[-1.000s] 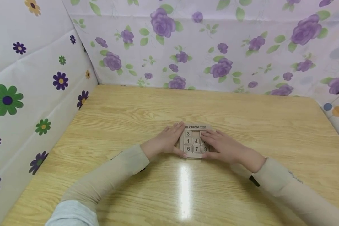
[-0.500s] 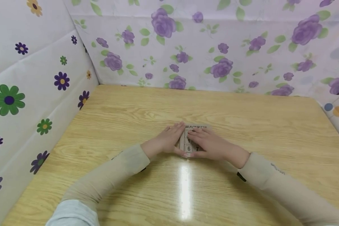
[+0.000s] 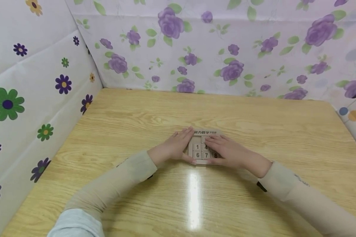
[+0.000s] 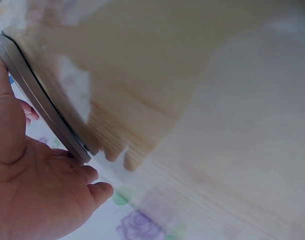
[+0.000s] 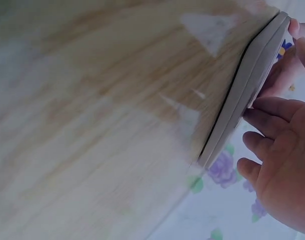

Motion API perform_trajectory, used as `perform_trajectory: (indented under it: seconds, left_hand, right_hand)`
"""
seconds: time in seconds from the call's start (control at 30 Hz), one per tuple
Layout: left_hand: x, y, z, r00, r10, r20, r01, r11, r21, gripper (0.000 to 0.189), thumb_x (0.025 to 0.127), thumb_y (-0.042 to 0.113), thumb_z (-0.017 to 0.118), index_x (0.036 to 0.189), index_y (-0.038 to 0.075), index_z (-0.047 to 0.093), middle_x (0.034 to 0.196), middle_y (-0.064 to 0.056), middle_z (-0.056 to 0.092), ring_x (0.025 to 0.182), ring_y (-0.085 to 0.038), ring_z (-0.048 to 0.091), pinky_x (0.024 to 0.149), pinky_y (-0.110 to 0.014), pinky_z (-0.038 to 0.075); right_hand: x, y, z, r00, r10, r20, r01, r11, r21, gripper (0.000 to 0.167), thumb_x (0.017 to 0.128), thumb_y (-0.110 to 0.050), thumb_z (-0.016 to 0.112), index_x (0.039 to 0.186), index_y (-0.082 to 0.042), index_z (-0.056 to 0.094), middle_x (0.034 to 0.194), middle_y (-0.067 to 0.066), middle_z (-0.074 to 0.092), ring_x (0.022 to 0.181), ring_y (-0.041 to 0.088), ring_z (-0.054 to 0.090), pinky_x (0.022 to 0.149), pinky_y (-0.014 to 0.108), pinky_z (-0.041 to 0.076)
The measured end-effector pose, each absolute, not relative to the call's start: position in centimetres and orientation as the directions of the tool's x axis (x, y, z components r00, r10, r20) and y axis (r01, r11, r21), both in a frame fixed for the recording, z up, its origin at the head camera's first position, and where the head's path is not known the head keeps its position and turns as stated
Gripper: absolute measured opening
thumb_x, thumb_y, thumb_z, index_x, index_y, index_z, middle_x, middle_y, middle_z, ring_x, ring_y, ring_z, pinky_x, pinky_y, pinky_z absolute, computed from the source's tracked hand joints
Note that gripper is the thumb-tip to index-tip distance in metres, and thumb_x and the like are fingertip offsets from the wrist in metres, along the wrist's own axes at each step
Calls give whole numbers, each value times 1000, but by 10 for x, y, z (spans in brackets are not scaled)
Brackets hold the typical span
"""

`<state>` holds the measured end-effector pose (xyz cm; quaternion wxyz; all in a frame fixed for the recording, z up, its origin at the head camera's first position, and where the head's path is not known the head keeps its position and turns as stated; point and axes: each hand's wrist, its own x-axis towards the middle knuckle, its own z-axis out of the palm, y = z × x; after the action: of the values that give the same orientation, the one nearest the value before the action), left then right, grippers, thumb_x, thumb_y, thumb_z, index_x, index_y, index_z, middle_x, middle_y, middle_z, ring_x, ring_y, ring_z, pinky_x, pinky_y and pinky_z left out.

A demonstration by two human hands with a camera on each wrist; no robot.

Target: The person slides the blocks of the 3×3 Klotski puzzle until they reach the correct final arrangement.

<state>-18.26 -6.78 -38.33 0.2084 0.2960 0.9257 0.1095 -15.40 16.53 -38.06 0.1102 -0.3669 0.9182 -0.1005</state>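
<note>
A number sliding puzzle (image 3: 196,162) lies flat on the table, with printed characters along its top border. Tiles 1, 4, 6, 7 and part of 8 show; the top-left slot is vacant. My left hand (image 3: 176,146) holds the puzzle's left side, thumb at the near corner and fingers along the far one. My right hand (image 3: 232,151) lies over the right side, its fingertips on a tile in the top middle slot, hiding that tile's number and the right column's upper part. Both wrist views show the puzzle's side edge (image 4: 45,107) beside the fingers; in the right one, the right fingers (image 5: 272,112) extend over the puzzle.
The wood-grain table (image 3: 130,115) surrounds the puzzle and reflects a bright light strip in front of it. A purple-flowered cloth (image 3: 172,49) hangs behind the table's back edge. Another flowered cloth (image 3: 41,82) rises along the left.
My right hand has swept left across the top row, then back right. The tile 3 has left the top-left slot, and a tile now sits in the top middle. The left hand stays put.
</note>
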Motion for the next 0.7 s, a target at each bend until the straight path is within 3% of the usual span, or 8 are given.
perform_trajectory:
  seconds: [0.17,0.43,0.7]
  left_hand:
    - [-183,-68,-385,-740,594,-316,504,801,324,122,71,63,70,153,6,0,160,-8,-6,148,-26,0,121,-43,3]
    - [-182,-68,-385,-742,588,-322,502,805,315,121,72,63,69,153,6,0,160,-8,-6,148,-25,-1,121,-43,3]
    - [-182,-67,-383,-738,591,-327,503,804,318,121,73,63,69,153,6,-1,160,-8,-6,148,-25,-1,121,-43,3]
  right_hand:
    - [-150,167,-379,-702,-705,-100,-667,700,-254,74,91,-49,56,145,-1,37,152,15,34,143,33,24,119,52,15]
    - [-139,150,-380,-613,-784,-96,-744,614,-264,73,92,-49,53,144,-1,38,151,15,36,142,34,25,118,53,18]
    - [-145,144,-378,-639,-761,-109,-719,642,-265,74,92,-48,54,145,1,35,152,16,33,143,34,24,118,53,16]
